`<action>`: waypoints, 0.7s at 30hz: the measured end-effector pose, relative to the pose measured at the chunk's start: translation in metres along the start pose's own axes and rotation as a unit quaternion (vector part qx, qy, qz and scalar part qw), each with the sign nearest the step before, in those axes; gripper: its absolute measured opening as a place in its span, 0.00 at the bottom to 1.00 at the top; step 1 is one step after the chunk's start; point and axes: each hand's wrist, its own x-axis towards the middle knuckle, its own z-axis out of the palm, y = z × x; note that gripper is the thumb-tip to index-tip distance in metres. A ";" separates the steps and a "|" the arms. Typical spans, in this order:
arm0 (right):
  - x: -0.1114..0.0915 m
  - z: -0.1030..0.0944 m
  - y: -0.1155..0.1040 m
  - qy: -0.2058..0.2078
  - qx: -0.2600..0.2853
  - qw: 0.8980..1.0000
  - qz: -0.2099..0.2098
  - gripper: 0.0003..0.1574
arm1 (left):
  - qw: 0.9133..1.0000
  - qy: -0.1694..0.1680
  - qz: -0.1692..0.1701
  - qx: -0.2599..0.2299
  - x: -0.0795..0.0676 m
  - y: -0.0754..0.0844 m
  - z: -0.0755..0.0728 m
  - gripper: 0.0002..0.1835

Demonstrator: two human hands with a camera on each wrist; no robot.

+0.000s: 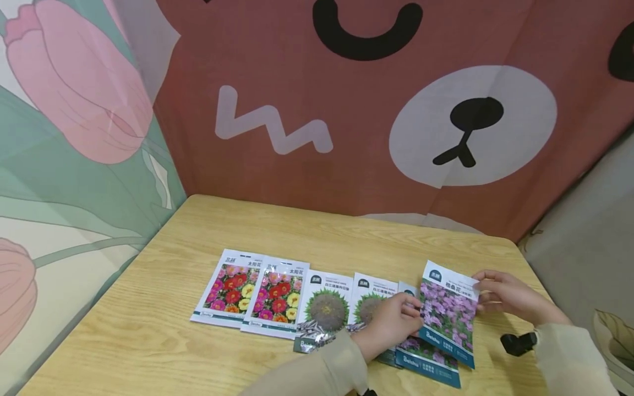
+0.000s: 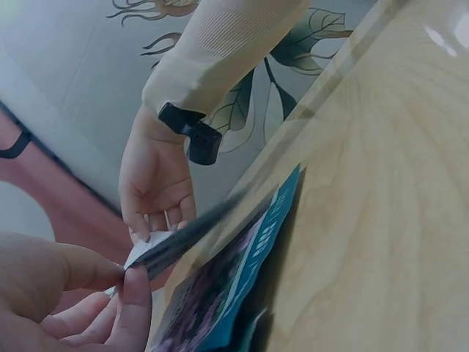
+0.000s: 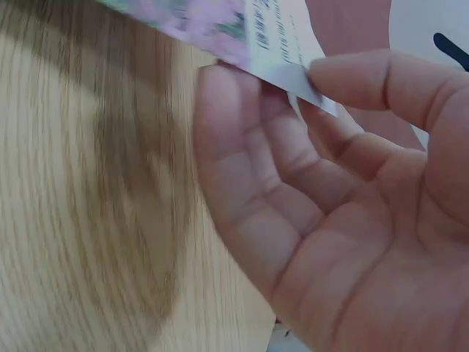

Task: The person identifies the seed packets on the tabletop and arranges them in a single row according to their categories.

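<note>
A seed packet with purple flowers (image 1: pixel 448 308) is raised above the right end of a row of packets, tilted. My left hand (image 1: pixel 391 322) pinches its left edge between thumb and forefinger, as the left wrist view shows. At the upper right corner, my right hand (image 1: pixel 510 297) holds it with the thumb on the printed face and fingers behind (image 3: pixel 286 154). Beneath it lies a second purple-flower packet (image 1: pixel 428 363), partly covered. Left of that, two packets with a green-rimmed sunflower head (image 1: pixel 327 309) lie on the table, one partly hidden by my left hand.
Two packets with red, pink and yellow flowers (image 1: pixel 277 297) overlap at the left of the row. The wooden table (image 1: pixel 148 308) meets a red cloth with a bear face (image 1: pixel 277 181) behind. A tulip-print cloth (image 1: pixel 84 181) hangs at the left.
</note>
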 end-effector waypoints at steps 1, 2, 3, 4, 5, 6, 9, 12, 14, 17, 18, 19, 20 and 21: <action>-0.001 -0.001 0.001 -0.009 0.003 1.000 0.002 0.11 | 1.000 -0.002 -0.001 0.000 0.000 -0.001 0.002 0.12; -0.002 -0.002 0.002 -0.017 0.004 1.000 0.005 0.11 | 1.000 -0.003 0.000 0.002 0.000 -0.002 0.004 0.12; -0.003 -0.003 0.003 -0.021 0.003 1.000 0.007 0.10 | 1.000 -0.005 0.000 -0.001 -0.001 -0.002 0.005 0.12; -0.003 -0.003 0.005 -0.025 -0.001 1.000 0.005 0.10 | 1.000 -0.007 0.001 -0.004 -0.001 -0.003 0.007 0.13; -0.004 -0.004 0.006 -0.026 -0.003 1.000 0.007 0.10 | 1.000 -0.007 0.001 -0.001 -0.001 -0.004 0.008 0.12; -0.004 -0.004 0.007 -0.028 -0.006 1.000 0.007 0.10 | 1.000 -0.009 0.001 -0.001 -0.001 -0.005 0.009 0.12; -0.005 -0.005 0.010 -0.041 -0.010 0.999 0.004 0.09 | 1.000 -0.019 0.004 0.002 -0.002 -0.008 0.012 0.10; -0.005 -0.007 0.011 -0.057 -0.007 0.998 -0.001 0.09 | 0.999 -0.032 0.004 0.015 -0.002 -0.010 0.013 0.09; -0.005 -0.008 0.013 -0.064 -0.009 0.998 -0.002 0.08 | 0.999 -0.043 0.004 0.028 -0.002 -0.010 0.014 0.09; -0.005 -0.009 0.015 -0.066 -0.012 0.998 0.010 0.09 | 0.998 -0.055 0.000 0.044 -0.003 -0.008 0.014 0.10; -0.006 -0.009 0.015 -0.068 -0.013 0.997 0.014 0.09 | 0.997 -0.058 -0.002 0.051 -0.003 -0.008 0.015 0.10; -0.006 -0.009 0.017 -0.070 -0.014 0.997 0.020 0.09 | 0.997 -0.064 -0.004 0.053 -0.004 -0.007 0.015 0.10; -0.006 -0.009 0.018 -0.071 -0.014 0.997 0.027 0.09 | 0.996 -0.068 -0.006 0.056 -0.005 -0.007 0.015 0.10; -0.007 -0.009 0.019 -0.073 -0.013 0.997 0.032 0.09 | 0.995 -0.074 -0.008 0.061 -0.006 -0.007 0.016 0.10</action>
